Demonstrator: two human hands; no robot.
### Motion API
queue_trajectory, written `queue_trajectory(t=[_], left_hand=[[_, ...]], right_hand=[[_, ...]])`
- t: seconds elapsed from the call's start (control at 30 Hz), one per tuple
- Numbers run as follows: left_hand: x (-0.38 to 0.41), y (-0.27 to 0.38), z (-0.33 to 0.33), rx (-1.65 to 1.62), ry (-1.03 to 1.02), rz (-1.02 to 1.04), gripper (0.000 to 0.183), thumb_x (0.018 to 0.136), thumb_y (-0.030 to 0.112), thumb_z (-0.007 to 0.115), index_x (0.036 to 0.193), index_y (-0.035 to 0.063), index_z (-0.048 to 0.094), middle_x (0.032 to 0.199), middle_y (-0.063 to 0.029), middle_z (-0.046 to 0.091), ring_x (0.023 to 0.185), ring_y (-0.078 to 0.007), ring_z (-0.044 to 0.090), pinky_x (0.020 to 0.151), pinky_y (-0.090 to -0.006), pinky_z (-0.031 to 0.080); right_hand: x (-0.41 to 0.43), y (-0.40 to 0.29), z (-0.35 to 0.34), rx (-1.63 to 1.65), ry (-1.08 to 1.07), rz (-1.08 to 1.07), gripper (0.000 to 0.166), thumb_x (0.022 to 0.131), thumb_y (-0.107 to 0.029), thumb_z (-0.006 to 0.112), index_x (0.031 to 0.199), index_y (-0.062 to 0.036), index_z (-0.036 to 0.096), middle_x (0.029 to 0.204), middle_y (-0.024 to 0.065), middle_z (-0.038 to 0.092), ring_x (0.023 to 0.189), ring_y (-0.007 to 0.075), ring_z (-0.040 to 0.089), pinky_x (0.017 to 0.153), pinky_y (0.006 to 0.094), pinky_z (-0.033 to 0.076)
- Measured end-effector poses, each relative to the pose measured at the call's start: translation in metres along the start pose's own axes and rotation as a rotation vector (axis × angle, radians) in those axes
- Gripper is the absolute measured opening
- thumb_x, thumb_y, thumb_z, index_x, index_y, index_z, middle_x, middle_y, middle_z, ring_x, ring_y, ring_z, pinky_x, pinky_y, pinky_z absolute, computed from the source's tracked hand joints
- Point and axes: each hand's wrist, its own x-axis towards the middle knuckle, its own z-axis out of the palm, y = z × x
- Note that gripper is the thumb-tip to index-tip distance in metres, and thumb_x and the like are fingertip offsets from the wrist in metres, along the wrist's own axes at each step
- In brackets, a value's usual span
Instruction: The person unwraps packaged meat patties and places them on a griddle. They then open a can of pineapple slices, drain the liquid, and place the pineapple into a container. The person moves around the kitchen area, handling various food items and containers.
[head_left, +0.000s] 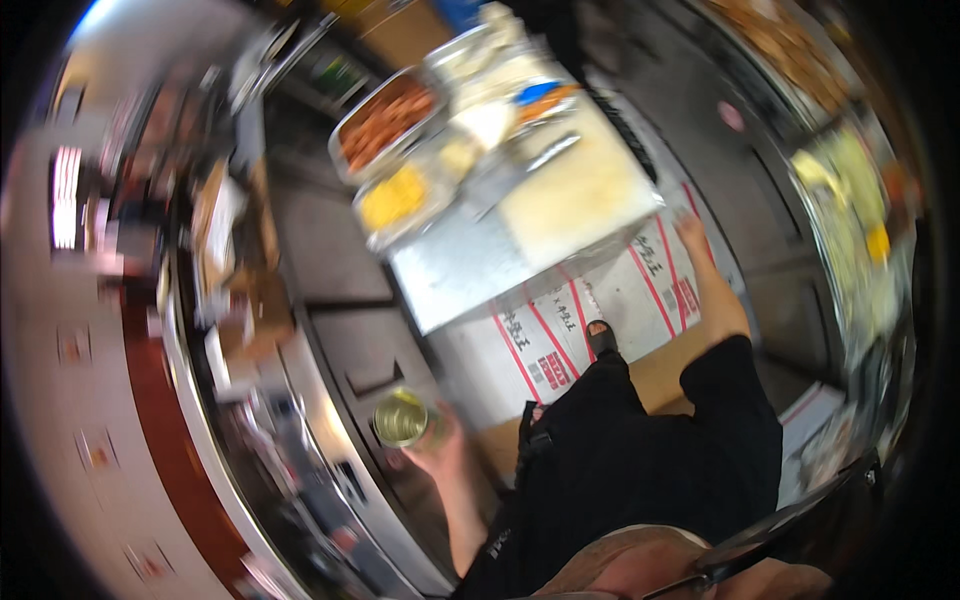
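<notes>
My left hand (442, 442) is closed around an open metal can (402, 420) with a ribbed inside, held out at the lower left of the table. What the can holds, if anything, is not plain. On the right, my right hand (688, 222) hangs beside the corner of the metal work table (450, 289) and appears to hold nothing; its fingers are blurred. On the table lie a yellowish-white cutting board (577, 202), a cleaver (491, 184) with a metal handle, a tray of reddish chunks (386, 124) and a container of yellow food (394, 196).
Flattened printed cardboard (555, 337) covers the floor beneath my feet. A steel counter (330, 405) with boxes (259, 311) runs along the left. Trays of pale green food (847, 202) stand on the right. Another tray (457, 52) sits at the table's far end.
</notes>
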Motion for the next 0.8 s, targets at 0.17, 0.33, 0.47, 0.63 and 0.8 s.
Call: queue_trajectory(t=[0.17, 0.33, 0.47, 0.63, 0.8], left_hand=[[-0.058, 0.030, -0.040, -0.174, 0.037, 0.089, 0.073, 0.073, 0.049, 0.059, 0.130, 0.0081, 0.037, 0.131, -0.0132, 0.037, 0.118, -0.0327, 0.040, 0.097, -0.0439, 0.037], [-0.123, 0.067, -0.125, -0.211, -0.140, 0.291, 0.077, 0.080, 0.057, 0.047, 0.135, 0.0056, 0.034, 0.133, -0.0193, 0.037, 0.121, -0.0334, 0.038, 0.096, -0.0452, 0.039], [-0.159, 0.098, -0.173, -0.299, -0.112, 0.383, 0.071, 0.082, 0.061, 0.043, 0.133, 0.0118, 0.039, 0.132, -0.0124, 0.043, 0.120, -0.0309, 0.041, 0.096, -0.0458, 0.037], [-0.213, 0.140, -0.216, -0.344, -0.178, 0.547, 0.063, 0.084, 0.059, 0.040, 0.126, 0.0125, 0.048, 0.125, -0.0088, 0.052, 0.114, -0.0270, 0.049, 0.093, -0.0436, 0.041], [-0.258, 0.156, -0.272, -0.527, -0.141, 0.771, 0.062, 0.086, 0.056, 0.039, 0.126, 0.0095, 0.047, 0.125, -0.0106, 0.051, 0.112, -0.0287, 0.050, 0.090, -0.0472, 0.043]], right_hand=[[-0.135, 0.044, 0.011, -0.509, -0.435, 0.380, 0.037, 0.069, -0.024, 0.071, 0.092, 0.0031, 0.061, 0.080, 0.0199, 0.065, 0.078, 0.0301, 0.065, 0.063, 0.0391, 0.052], [-0.205, -0.072, 0.076, -0.697, -0.678, -0.106, 0.077, 0.058, -0.032, 0.077, 0.123, -0.0029, 0.047, 0.114, 0.0251, 0.055, 0.111, 0.0374, 0.052, 0.095, 0.0413, 0.043], [-0.264, -0.212, 0.138, -0.371, -0.758, -0.862, 0.052, 0.068, -0.021, 0.067, 0.112, 0.0015, 0.055, 0.108, 0.0228, 0.057, 0.105, 0.0377, 0.052, 0.092, 0.0413, 0.041], [-0.519, -0.485, 0.102, 0.109, -1.240, -1.257, 0.038, 0.079, 0.003, 0.056, 0.116, -0.0009, 0.052, 0.122, 0.0165, 0.048, 0.098, 0.0270, 0.059, 0.077, 0.0328, 0.051], [-0.733, -0.592, 0.015, 0.210, -1.658, -1.923, 0.052, 0.072, 0.001, 0.065, 0.122, -0.0046, 0.048, 0.127, 0.0140, 0.046, 0.094, 0.0290, 0.059, 0.078, 0.0346, 0.050]])
